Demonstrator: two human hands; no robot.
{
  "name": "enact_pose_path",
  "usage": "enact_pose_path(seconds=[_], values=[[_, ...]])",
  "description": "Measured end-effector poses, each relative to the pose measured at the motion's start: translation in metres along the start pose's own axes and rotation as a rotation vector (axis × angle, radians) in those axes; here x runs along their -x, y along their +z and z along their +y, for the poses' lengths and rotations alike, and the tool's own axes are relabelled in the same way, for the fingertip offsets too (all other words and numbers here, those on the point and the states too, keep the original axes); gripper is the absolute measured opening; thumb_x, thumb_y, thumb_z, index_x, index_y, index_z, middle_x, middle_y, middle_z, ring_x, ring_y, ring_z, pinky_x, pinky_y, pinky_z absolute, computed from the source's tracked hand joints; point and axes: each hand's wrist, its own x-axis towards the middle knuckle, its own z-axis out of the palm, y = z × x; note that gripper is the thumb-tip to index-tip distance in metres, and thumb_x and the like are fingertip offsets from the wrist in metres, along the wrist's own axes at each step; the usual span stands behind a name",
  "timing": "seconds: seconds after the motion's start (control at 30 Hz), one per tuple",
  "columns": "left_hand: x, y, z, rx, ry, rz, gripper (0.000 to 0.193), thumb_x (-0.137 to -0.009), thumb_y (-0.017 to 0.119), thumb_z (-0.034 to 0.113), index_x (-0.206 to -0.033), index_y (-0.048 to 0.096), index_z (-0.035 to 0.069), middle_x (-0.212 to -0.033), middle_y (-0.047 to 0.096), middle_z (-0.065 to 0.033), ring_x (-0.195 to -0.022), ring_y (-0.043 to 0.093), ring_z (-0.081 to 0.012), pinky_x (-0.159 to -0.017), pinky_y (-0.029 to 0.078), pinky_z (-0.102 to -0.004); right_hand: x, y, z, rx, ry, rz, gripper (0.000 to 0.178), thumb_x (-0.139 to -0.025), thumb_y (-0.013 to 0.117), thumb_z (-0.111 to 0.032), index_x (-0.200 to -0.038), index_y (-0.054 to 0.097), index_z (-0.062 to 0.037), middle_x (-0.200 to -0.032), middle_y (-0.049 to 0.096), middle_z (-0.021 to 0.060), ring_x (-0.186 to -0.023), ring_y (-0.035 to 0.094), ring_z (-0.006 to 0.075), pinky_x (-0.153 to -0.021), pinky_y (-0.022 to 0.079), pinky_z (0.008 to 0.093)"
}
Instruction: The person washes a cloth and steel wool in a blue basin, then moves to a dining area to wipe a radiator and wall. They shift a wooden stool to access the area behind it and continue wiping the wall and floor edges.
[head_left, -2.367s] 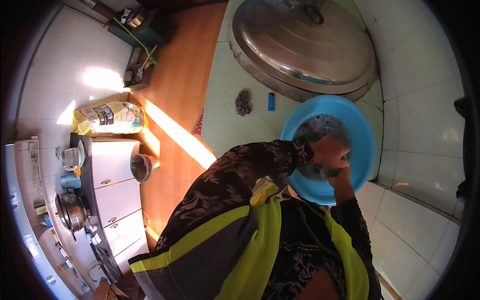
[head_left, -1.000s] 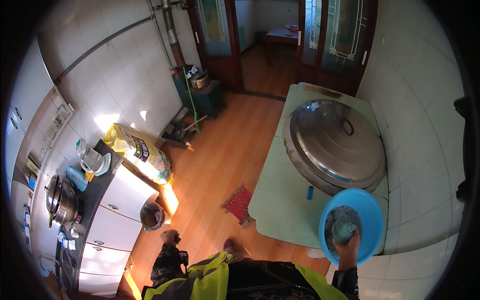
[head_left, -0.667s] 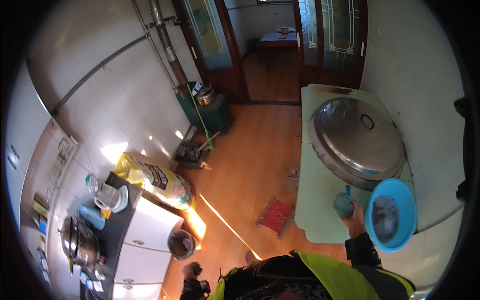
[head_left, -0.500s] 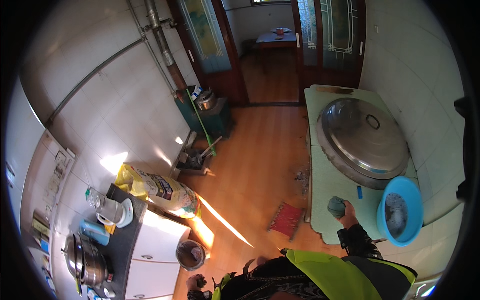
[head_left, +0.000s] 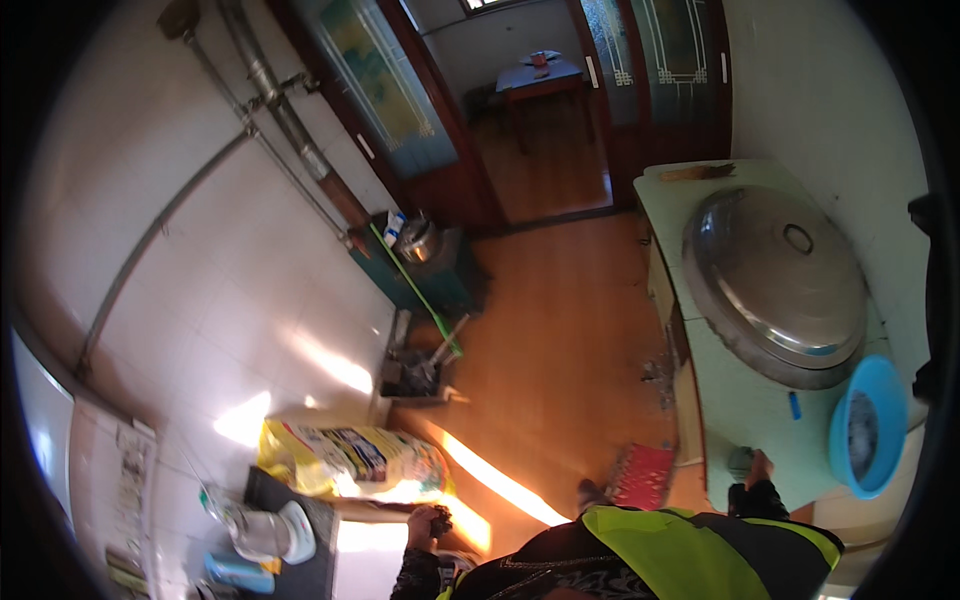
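A bunched grey-green cloth [head_left: 740, 461] is in my right hand [head_left: 762, 468], whose fingers are closed round it. That hand is over the near part of the pale green countertop [head_left: 735, 400], left of a light blue basin [head_left: 838, 440] with foamy water inside. On the left, my left hand [head_left: 418, 530] is closed on a dark, crumpled clump [head_left: 440, 519] too small to identify. It hovers beside a white cabinet and a big yellow sack [head_left: 300, 455]. A wide metal lid [head_left: 770, 250] covers a round pot set in the countertop, and a small blue object [head_left: 795, 405] lies near it.
A red mat [head_left: 643, 476] lies on the wooden floor beside the counter. Against the left wall stand a dark stove [head_left: 455, 275] with a kettle [head_left: 416, 240], and an ash tray with tools [head_left: 415, 378]. Sliding doors [head_left: 385, 90] stand open at the back.
My view has swung left, so the room appears shifted and tilted. My left hand has risen with the dark clump. My right hand still holds the cloth over the countertop.
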Motion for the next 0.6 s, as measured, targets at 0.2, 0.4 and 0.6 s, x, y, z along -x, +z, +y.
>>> enact_pose_path(seconds=[0.2, 0.4, 0.6], values=[[-0.105, -0.074, 0.025, 0.122, -0.225, 0.102, 0.009, -0.078, 0.052, 0.005, -0.071, 0.056, 0.0, -0.071, 0.059, -0.0111, -0.06, 0.059, -0.0237, -0.056, 0.051, -0.0361, 0.066, 0.112, -0.063, -0.678, 0.259, -0.593, 0.031, -0.086, 0.044, -0.031, -0.087, 0.063, -0.0075, -0.079, 0.063, 0.0096, -0.065, 0.062, 0.0277, -0.059, 0.052, 0.044], [-0.182, -0.125, 0.024, 0.178, -0.366, 0.308, 0.009, -0.077, 0.056, 0.008, -0.071, 0.06, 0.002, -0.069, 0.06, -0.0091, -0.061, 0.06, -0.0208, -0.056, 0.05, -0.033, 0.108, 0.304, -0.196, -0.475, 0.044, -0.802, 0.031, -0.092, 0.043, -0.026, -0.103, 0.059, -0.002, -0.101, 0.061, 0.0108, -0.091, 0.06, 0.0272, -0.078, 0.051, 0.0453], [-0.331, -0.12, 0.101, 0.07, -0.326, 0.243, 0.009, -0.075, 0.06, 0.01, -0.072, 0.064, 0.002, -0.066, 0.062, -0.0081, -0.062, 0.062, -0.0184, -0.055, 0.051, -0.0302, 0.169, 0.425, -0.294, -0.705, -0.188, -1.058, 0.03, -0.095, 0.045, -0.027, -0.116, 0.053, -0.007, -0.118, 0.054, 0.0088, -0.108, 0.053, 0.0264, -0.095, 0.044, 0.0434]])
